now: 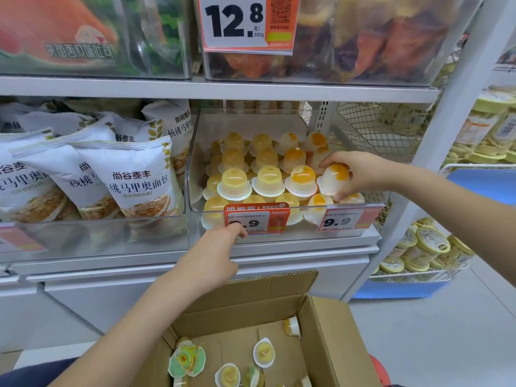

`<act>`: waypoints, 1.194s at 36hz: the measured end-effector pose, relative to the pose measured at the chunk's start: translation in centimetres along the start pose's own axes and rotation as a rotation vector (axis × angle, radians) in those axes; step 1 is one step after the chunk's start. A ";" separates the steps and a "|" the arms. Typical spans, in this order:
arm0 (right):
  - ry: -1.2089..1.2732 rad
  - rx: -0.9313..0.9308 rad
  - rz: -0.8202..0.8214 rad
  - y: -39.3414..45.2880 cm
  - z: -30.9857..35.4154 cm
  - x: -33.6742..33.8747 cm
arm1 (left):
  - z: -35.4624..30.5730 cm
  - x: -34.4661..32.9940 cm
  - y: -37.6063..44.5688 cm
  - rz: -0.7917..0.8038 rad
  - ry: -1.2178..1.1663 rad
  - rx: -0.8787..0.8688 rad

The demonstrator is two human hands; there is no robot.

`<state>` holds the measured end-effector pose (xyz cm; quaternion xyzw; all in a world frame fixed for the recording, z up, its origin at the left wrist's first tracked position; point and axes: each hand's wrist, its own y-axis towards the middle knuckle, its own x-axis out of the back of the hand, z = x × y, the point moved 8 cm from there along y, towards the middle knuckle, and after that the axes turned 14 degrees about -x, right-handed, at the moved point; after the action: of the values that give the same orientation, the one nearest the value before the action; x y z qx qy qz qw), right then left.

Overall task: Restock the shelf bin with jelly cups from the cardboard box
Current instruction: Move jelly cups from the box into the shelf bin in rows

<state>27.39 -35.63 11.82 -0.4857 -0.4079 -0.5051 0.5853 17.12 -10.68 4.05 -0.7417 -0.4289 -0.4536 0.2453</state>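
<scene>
Nearly done | shelf bin (192, 174) centre frame mostly full | right hand (360, 174) fingers curled round jelly cup (333, 178) | left hand (215, 255) fingertip touching price tag (255, 219), other fingers curled | few cups left in cardboard box (329, 339) bottom

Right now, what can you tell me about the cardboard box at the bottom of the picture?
The brown corrugated cardboard box sits open below the shelf, flaps folded outward. Its bare floor shows: it is mostly emptied. A few small clear plastic jelly cups lie scattered and tipped inside, yellow ones and some greenish. Neither hand touches it; the left forearm crosses above its back flap.
</scene>
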 end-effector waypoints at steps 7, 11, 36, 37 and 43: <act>0.092 -0.008 -0.059 -0.4 -0.8 -0.2 | 0.0 -0.1 0.0 0.007 -0.001 0.001; 0.111 -0.014 -0.060 -0.5 -0.7 -0.2 | -0.1 -0.1 -0.1 0.010 0.001 -0.001; 0.363 0.269 0.005 -14.9 5.0 -14.3 | 5.0 -11.3 -5.6 0.282 0.041 0.046; 0.329 0.248 0.092 -14.9 4.8 -17.5 | 5.8 -13.1 -6.3 0.331 0.046 0.054; -0.007 0.103 0.589 -15.6 1.7 -35.7 | 10.5 -23.3 -10.9 0.574 0.014 0.164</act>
<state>6.44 -27.32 -19.94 -0.5548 -0.2765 -0.2904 0.7290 7.49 -6.86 -21.74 -0.8071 -0.2353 -0.3348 0.4255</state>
